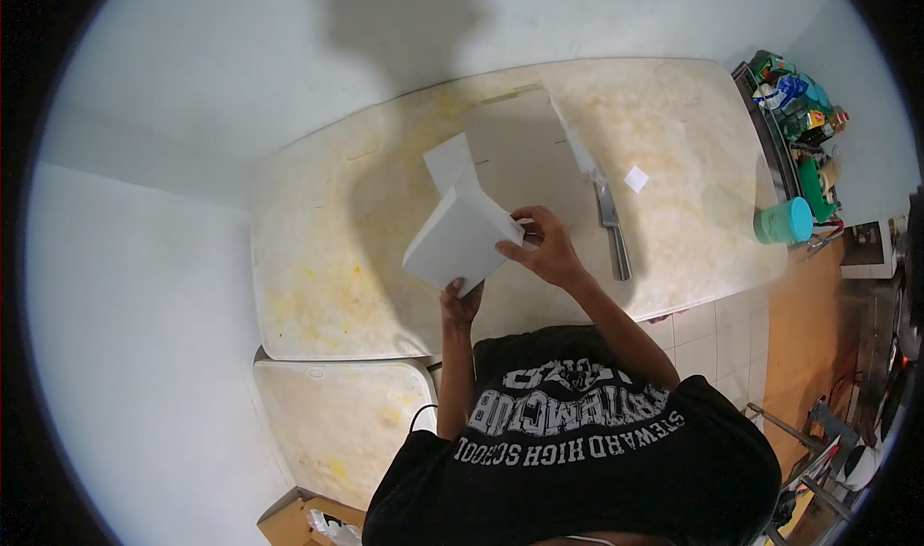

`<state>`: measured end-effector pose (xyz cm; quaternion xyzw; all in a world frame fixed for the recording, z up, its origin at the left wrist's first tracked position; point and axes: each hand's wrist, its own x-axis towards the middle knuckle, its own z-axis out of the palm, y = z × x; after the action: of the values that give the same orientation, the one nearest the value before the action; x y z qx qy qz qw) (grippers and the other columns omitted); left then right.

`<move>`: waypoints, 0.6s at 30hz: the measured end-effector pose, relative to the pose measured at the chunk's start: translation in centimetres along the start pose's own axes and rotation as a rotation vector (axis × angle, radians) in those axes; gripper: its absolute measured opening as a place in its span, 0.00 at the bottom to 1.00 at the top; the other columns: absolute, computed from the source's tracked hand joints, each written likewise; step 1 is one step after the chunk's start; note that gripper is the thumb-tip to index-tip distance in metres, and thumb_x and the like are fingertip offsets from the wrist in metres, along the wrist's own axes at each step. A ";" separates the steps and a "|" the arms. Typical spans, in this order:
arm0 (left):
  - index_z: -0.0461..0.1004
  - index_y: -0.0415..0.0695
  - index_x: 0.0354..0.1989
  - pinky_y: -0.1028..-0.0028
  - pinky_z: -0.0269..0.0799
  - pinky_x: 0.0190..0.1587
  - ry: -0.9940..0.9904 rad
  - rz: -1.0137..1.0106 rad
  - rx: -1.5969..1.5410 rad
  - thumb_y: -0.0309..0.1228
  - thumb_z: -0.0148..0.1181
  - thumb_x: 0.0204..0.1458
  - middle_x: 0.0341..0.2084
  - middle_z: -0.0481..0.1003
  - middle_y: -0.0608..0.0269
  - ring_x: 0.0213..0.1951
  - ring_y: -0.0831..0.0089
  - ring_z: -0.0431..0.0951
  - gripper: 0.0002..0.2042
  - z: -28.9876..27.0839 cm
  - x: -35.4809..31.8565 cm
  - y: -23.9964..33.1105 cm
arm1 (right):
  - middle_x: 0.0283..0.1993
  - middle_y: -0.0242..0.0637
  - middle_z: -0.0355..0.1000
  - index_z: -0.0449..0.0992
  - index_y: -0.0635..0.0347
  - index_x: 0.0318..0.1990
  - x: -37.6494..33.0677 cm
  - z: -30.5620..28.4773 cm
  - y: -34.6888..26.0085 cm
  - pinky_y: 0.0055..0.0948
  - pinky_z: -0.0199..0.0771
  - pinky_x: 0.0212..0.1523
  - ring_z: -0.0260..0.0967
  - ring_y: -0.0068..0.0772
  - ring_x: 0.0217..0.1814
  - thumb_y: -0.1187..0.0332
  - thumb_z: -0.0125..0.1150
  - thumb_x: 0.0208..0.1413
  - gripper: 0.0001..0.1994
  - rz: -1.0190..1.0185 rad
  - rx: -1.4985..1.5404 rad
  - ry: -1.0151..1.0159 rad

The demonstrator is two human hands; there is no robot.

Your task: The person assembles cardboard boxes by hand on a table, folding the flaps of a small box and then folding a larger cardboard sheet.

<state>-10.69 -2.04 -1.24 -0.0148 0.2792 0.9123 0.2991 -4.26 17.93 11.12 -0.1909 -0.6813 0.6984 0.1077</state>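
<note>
A person in a black printed T-shirt [577, 450] stands at a pale, yellow-stained table [327, 257] pushed against a white wall, holding a white folded-paper box [460, 241] up above the tabletop in front of the chest. The left hand [462, 303] grips the box from beneath at its lower corner, fingers curled up around the edge, while the right hand [545, 247] pinches the box's right side, fingertips pressed to the corner nearest the table's middle. The box is tilted, one broad face turned up toward the camera, and a loose white flap [449, 161] stands out from its far end. Beyond the box, a large flat sheet of grey card [525, 156] lies on the table, partly darkened by the person's shadow. Just right of that sheet a utility knife [608, 221] lies lengthwise, its handle pointing toward the person, and a small white paper square [636, 179] sits a little further right. Near the table's right edge stands a teal cylindrical container [784, 221], and behind it a rack [799, 122] packed with colourful packets and bottles lines the wall. A second, smaller stained table [337, 416] butts against the near left side.
</note>
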 end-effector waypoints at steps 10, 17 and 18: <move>0.61 0.43 0.65 0.54 0.57 0.64 -0.709 -0.200 0.575 0.35 0.63 0.52 0.63 0.61 0.49 0.65 0.56 0.61 0.32 6.9 -0.8 10.0 | 0.53 0.36 0.69 0.76 0.54 0.44 -1.8 -5.1 -8.4 0.33 0.75 0.56 0.67 0.38 0.60 0.80 0.74 0.35 0.24 -0.622 -0.408 -0.462; 0.69 0.42 0.56 0.59 0.59 0.63 -0.781 0.025 0.804 0.40 0.68 0.44 0.56 0.68 0.49 0.60 0.57 0.66 0.30 16.4 -2.0 10.3 | 0.54 0.36 0.69 0.76 0.53 0.44 -4.5 -5.1 -10.5 0.37 0.77 0.55 0.70 0.42 0.57 0.80 0.68 0.42 0.19 -0.524 -0.419 -0.712; 0.71 0.41 0.53 0.58 0.59 0.62 -0.861 0.017 1.026 0.42 0.71 0.40 0.53 0.70 0.49 0.58 0.57 0.68 0.31 17.3 -2.0 9.9 | 0.54 0.35 0.70 0.76 0.52 0.44 -4.8 -5.4 -10.5 0.36 0.78 0.54 0.71 0.41 0.56 0.81 0.68 0.42 0.19 -0.501 -0.430 -0.706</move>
<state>-12.08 -0.77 18.67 0.4968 0.5336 0.5905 0.3459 1.14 21.38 22.15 0.2096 -0.8301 0.5167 -0.0072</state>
